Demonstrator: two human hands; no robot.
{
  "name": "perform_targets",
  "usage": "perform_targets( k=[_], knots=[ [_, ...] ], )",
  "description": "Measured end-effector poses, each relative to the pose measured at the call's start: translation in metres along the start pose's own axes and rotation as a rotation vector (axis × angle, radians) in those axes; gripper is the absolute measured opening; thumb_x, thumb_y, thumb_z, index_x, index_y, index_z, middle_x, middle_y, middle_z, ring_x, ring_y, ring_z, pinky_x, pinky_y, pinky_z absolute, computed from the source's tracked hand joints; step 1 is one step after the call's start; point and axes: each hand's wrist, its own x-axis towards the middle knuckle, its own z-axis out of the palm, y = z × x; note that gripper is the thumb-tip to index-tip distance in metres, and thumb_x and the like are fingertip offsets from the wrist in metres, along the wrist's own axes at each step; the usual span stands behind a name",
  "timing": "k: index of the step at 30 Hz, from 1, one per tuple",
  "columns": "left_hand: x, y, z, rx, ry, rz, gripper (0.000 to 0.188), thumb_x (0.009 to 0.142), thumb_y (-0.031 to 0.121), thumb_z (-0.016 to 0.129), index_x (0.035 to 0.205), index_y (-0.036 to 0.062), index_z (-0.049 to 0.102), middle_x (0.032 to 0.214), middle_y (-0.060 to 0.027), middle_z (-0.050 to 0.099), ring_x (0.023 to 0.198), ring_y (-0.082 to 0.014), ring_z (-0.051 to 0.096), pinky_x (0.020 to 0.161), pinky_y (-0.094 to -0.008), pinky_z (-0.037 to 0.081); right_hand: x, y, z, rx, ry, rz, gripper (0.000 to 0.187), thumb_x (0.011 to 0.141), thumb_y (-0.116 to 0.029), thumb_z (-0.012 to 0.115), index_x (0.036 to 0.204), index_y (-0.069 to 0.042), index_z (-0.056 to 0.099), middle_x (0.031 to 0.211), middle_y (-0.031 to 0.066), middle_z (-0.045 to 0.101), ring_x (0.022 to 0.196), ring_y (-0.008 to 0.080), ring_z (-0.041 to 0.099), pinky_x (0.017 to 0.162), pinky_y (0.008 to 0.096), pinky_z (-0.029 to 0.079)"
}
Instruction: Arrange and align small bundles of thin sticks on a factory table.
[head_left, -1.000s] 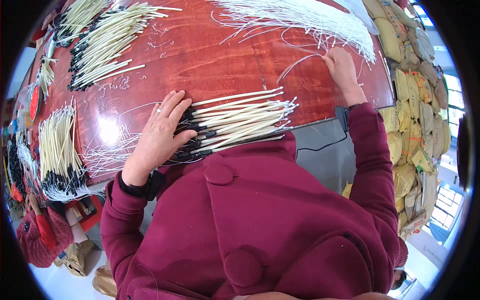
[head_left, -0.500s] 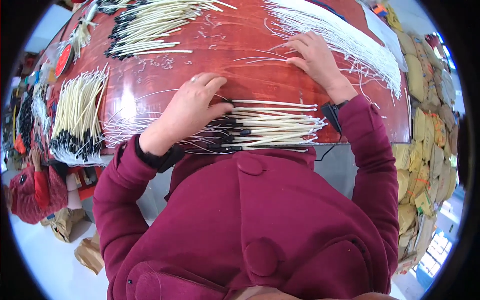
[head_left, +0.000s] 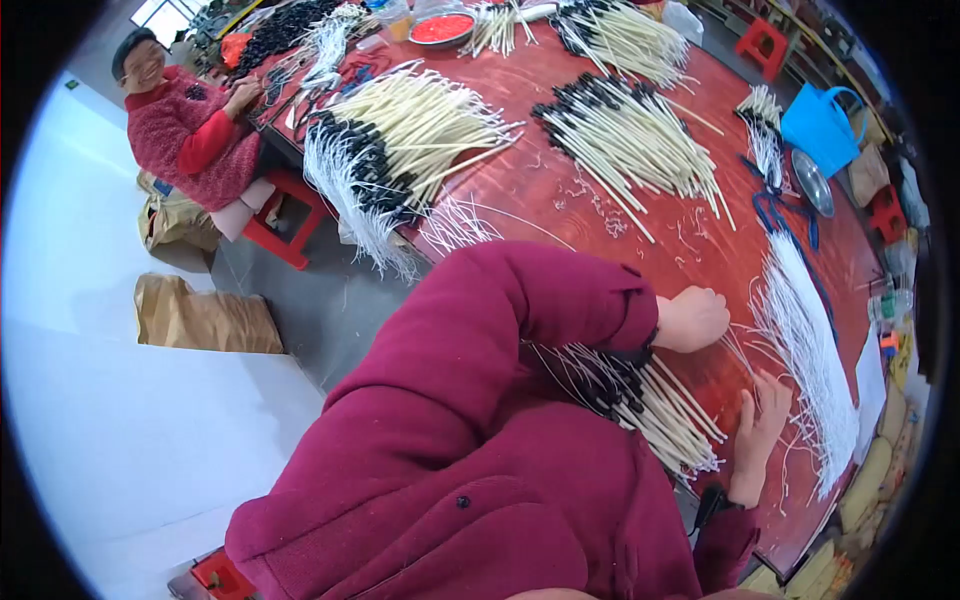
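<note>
My left hand [head_left: 692, 318] reaches across the red table, its fingers curled closed; what they hold, if anything, is hidden. Just right of it, thin white strings [head_left: 738, 348] run toward my right hand [head_left: 765, 415]. That hand is open, thumb apart from the fingers, with its fingertips by the strings. Beneath my left forearm lies a bundle of cream rods [head_left: 672, 412] with black ends and white strings, partly covered by my sleeve. A long sheaf of white strings [head_left: 815, 370] is spread to the right of both hands.
More cream rods lie in piles [head_left: 640, 140] at the far side and at the left [head_left: 430, 130]. String scraps [head_left: 600, 205] dot the red table [head_left: 560, 215]. A red-filled bowl [head_left: 441, 28], blue bag [head_left: 825, 128] and metal dish [head_left: 812, 183] stand beyond. A person [head_left: 195, 135] sits at left.
The head view has swung left, bringing the seated person and far table into view. My left hand has crossed toward the white strings and closed. My right hand is now nearer to it.
</note>
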Motion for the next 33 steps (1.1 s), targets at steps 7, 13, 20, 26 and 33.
perform_targets(
  k=[7,13,20,26,33],
  knots=[
    [0.007,-0.005,-0.009,-0.048,-0.199,0.07,0.016,0.083,0.012,0.061,0.085,0.0007,0.072,0.087,-0.0137,0.071,0.079,-0.0319,0.071,0.069,-0.0413,0.058,0.003,-0.016,0.005,0.055,0.035,-0.025,0.025,0.091,-0.006,0.065,0.116,-0.001,0.065,0.121,0.0144,0.064,0.114,0.0324,0.056,0.102,0.0439,0.041],
    [0.006,-0.009,-0.005,-0.143,-0.078,0.007,0.015,0.085,0.013,0.061,0.083,0.0004,0.069,0.085,-0.0173,0.071,0.08,-0.0349,0.071,0.071,-0.044,0.058,-0.007,-0.019,0.009,0.1,0.039,-0.029,0.023,0.092,-0.006,0.065,0.114,-0.001,0.066,0.119,0.0148,0.064,0.112,0.0322,0.057,0.1,0.0433,0.042],
    [-0.009,-0.01,-0.043,-0.252,-0.159,0.008,0.01,0.082,0.012,0.061,0.082,0.0037,0.066,0.081,-0.0188,0.07,0.08,-0.0377,0.07,0.067,-0.0471,0.057,-0.024,-0.011,-0.005,-0.005,0.133,-0.057,0.021,0.091,-0.005,0.066,0.112,-0.001,0.068,0.11,0.0152,0.067,0.104,0.0338,0.061,0.097,0.0445,0.045],
    [-0.066,-0.042,-0.082,-0.201,-0.288,-0.137,0.016,0.084,0.011,0.058,0.092,0.0031,0.069,0.09,-0.0201,0.07,0.091,-0.0399,0.068,0.078,-0.0501,0.054,0.001,-0.017,-0.002,0.052,0.119,-0.009,0.025,0.087,-0.01,0.071,0.11,-0.003,0.071,0.112,0.0123,0.07,0.103,0.033,0.062,0.095,0.0425,0.046],
    [-0.07,-0.04,-0.075,-0.365,-0.239,-0.163,0.016,0.081,0.006,0.056,0.09,0.0048,0.069,0.09,-0.0183,0.07,0.093,-0.0391,0.067,0.081,-0.0482,0.054,-0.008,-0.016,0.009,0.031,-0.056,0.039,0.046,0.087,-0.016,0.072,0.13,-0.005,0.064,0.135,0.0125,0.061,0.118,0.033,0.054,0.102,0.0426,0.041]
  ],
)
